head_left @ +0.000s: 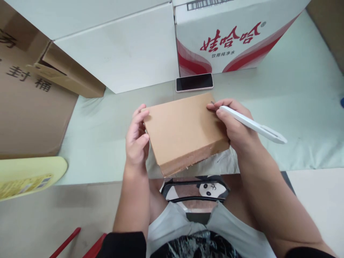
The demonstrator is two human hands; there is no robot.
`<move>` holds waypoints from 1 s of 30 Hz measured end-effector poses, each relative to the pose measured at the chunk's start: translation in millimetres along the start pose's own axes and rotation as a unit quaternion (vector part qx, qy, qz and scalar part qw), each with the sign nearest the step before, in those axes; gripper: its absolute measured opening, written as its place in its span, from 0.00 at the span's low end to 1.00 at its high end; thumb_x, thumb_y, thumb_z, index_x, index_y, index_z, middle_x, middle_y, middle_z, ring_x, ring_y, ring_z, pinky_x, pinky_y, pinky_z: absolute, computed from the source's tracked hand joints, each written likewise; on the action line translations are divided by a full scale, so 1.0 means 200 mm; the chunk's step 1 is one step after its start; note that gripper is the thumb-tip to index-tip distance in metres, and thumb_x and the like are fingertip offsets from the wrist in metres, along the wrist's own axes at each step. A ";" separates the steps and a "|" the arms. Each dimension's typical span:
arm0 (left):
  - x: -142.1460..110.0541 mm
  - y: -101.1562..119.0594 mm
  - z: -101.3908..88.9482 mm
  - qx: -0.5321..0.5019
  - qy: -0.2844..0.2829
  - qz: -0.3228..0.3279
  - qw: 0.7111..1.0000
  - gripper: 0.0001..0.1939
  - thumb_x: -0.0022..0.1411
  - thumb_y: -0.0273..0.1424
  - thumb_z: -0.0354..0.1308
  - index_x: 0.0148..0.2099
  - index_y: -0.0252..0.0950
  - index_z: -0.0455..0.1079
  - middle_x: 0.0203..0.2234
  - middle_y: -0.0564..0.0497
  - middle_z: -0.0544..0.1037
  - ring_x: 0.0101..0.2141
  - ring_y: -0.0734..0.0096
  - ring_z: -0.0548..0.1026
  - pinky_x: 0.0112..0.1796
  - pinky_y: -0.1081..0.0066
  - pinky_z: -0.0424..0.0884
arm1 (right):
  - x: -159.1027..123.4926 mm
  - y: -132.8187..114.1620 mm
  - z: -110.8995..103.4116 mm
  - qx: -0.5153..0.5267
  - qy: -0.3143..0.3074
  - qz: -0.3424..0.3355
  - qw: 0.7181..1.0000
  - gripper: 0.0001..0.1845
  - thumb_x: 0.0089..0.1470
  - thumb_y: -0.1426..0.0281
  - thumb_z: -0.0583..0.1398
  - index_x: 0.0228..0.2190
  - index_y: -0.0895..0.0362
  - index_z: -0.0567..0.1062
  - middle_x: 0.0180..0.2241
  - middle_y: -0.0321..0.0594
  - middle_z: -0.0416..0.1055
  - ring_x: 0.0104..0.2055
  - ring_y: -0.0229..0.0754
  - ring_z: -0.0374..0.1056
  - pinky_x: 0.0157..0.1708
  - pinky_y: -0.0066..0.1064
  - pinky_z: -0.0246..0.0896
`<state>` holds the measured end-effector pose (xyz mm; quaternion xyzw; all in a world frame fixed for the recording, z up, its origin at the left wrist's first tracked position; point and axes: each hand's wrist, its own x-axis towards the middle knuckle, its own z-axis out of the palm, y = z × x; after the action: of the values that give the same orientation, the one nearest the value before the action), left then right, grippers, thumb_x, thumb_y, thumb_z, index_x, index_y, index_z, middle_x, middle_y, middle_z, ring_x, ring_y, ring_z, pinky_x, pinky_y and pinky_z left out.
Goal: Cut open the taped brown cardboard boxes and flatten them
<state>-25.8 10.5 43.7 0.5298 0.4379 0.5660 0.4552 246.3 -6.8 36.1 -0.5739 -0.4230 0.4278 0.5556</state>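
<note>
A small brown cardboard box (185, 125) is held tilted above the front of the table. My left hand (138, 138) grips its left edge, with the fingers curled round the far corner and the thumb at the side. Between the thumb and fingers of my right hand (236, 122) is a slim white utility knife (254, 125), its handle pointing right. A small dark tip shows at the box's far right corner; whether it cuts into the cardboard I cannot tell. The box's near side has a rough, torn-looking lower edge.
Behind the box lies a phone (195, 82) in front of a white carton with red print (223, 53). A plain white box (118, 53) and large brown cartons (29, 107) stand left. A yellow object (29, 175) juts over the pale green cloth (290, 107) at the front left.
</note>
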 end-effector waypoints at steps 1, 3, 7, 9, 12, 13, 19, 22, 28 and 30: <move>0.00 0.00 0.00 0.014 0.003 -0.014 1.000 0.30 0.45 0.51 0.75 0.50 0.46 0.81 0.64 0.48 0.72 0.69 0.45 0.62 0.63 0.57 0.66 | 0.00 -0.01 0.01 -0.003 0.000 0.006 1.000 0.06 0.56 0.63 0.65 0.37 0.48 0.78 0.45 0.37 0.83 0.54 0.50 0.76 0.59 0.48 0.67; 0.00 -0.01 0.01 0.037 0.019 -0.065 0.997 0.29 0.47 0.47 0.75 0.50 0.45 0.79 0.59 0.47 0.74 0.64 0.48 0.69 0.58 0.59 0.71 | -0.01 -0.02 0.02 -0.007 -0.002 0.015 1.000 0.05 0.56 0.64 0.65 0.36 0.49 0.78 0.44 0.38 0.84 0.52 0.49 0.77 0.57 0.47 0.67; 0.02 -0.02 0.01 0.014 0.093 -0.185 0.978 0.23 0.47 0.35 0.73 0.47 0.44 0.75 0.41 0.50 0.77 0.36 0.64 0.77 0.36 0.67 0.75 | -0.02 -0.02 0.05 0.013 -0.020 0.013 1.000 0.06 0.57 0.63 0.65 0.37 0.50 0.76 0.40 0.37 0.84 0.47 0.47 0.79 0.55 0.45 0.69; 0.03 -0.02 0.01 -0.014 0.129 -0.204 0.970 0.21 0.43 0.31 0.72 0.42 0.43 0.74 0.36 0.53 0.75 0.30 0.69 0.74 0.30 0.69 0.72 | -0.03 -0.01 0.06 0.028 -0.028 0.018 0.999 0.07 0.58 0.61 0.65 0.38 0.49 0.76 0.39 0.36 0.84 0.47 0.47 0.79 0.53 0.44 0.70; 0.05 -0.02 -0.01 -0.044 0.149 -0.202 0.967 0.21 0.40 0.29 0.71 0.39 0.43 0.71 0.34 0.55 0.73 0.28 0.71 0.74 0.28 0.70 0.71 | -0.03 0.00 0.07 0.051 -0.035 0.015 0.998 0.08 0.60 0.59 0.64 0.38 0.49 0.74 0.37 0.36 0.84 0.46 0.46 0.79 0.52 0.43 0.71; 0.05 -0.01 -0.01 -0.050 0.151 -0.196 0.968 0.22 0.40 0.29 0.71 0.39 0.43 0.70 0.33 0.55 0.73 0.28 0.71 0.74 0.28 0.70 0.71 | -0.03 0.01 0.07 0.058 -0.037 0.010 0.998 0.08 0.61 0.59 0.63 0.38 0.49 0.73 0.37 0.36 0.84 0.46 0.45 0.79 0.52 0.42 0.71; 0.06 -0.01 -0.06 -0.067 0.149 -0.184 0.969 0.25 0.37 0.27 0.72 0.39 0.43 0.68 0.38 0.55 0.74 0.30 0.73 0.74 0.32 0.71 0.74 | -0.02 0.01 0.08 0.074 -0.036 0.013 0.997 0.10 0.60 0.58 0.64 0.37 0.49 0.71 0.35 0.36 0.83 0.45 0.44 0.80 0.54 0.43 0.72; 0.07 -0.02 -0.09 -0.081 0.152 -0.188 0.967 0.27 0.36 0.26 0.73 0.39 0.43 0.67 0.37 0.56 0.73 0.30 0.74 0.74 0.34 0.71 0.75 | -0.03 0.00 0.09 0.086 -0.037 0.014 0.995 0.11 0.59 0.57 0.65 0.36 0.49 0.71 0.34 0.36 0.83 0.46 0.44 0.80 0.54 0.43 0.73; 0.08 -0.03 -0.12 -0.112 0.188 -0.161 0.962 0.29 0.33 0.24 0.75 0.37 0.44 0.66 0.34 0.59 0.71 0.30 0.75 0.74 0.33 0.72 0.74 | -0.04 -0.03 0.09 0.111 -0.041 0.022 0.993 0.14 0.57 0.56 0.66 0.36 0.49 0.70 0.34 0.35 0.84 0.45 0.44 0.81 0.50 0.41 0.75; 0.08 -0.04 -0.14 -0.119 0.197 -0.151 0.961 0.29 0.33 0.25 0.76 0.37 0.44 0.66 0.34 0.59 0.72 0.31 0.74 0.74 0.35 0.71 0.74 | -0.03 -0.03 0.08 0.101 -0.036 0.028 0.994 0.13 0.57 0.56 0.66 0.36 0.49 0.70 0.35 0.35 0.84 0.46 0.44 0.81 0.50 0.41 0.75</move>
<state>-53.2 28.3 38.0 0.2775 0.5237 0.6318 0.4995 228.2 -8.3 42.0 -0.5107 -0.3812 0.5038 0.5832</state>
